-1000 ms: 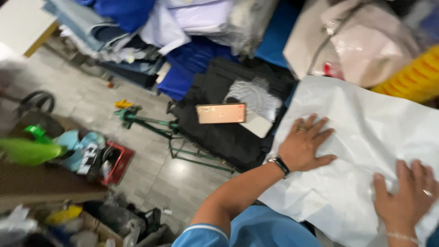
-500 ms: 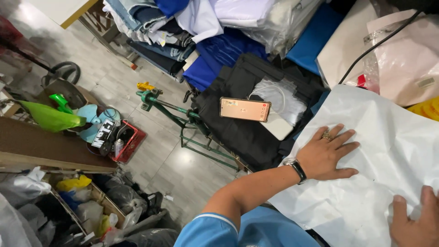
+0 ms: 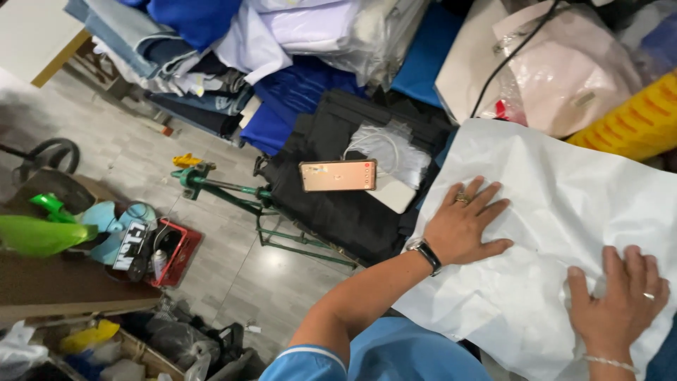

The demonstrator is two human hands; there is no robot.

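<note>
On the bench at the right of the head view lies a large sheet of white fabric (image 3: 564, 212), creased and spread flat, its left edge hanging just past the bench's left edge. The left hand (image 3: 462, 224) rests palm down near that left edge, fingers spread and flat, gripping nothing; a ring sits on one finger and a dark watch (image 3: 427, 255) on the wrist. The right hand (image 3: 620, 300) presses flat on the same sheet near the bench's near edge, fingers extended and loose, a ring and a thin bracelet showing. The two hands are apart, both touching the fabric.

Just beside the sheet's left edge, a phone (image 3: 338, 175) with a lit screen lies on a white block (image 3: 391, 190), both atop a stack of black cloth (image 3: 338, 204). Behind them are heaps of blue and white garments (image 3: 233, 35). At the bench's far edge stand a pink plastic-wrapped bundle (image 3: 571, 70) and a yellow crate (image 3: 635, 120). Down on the tiled floor are a green metal frame (image 3: 233, 190) and a red crate (image 3: 176, 250).
</note>
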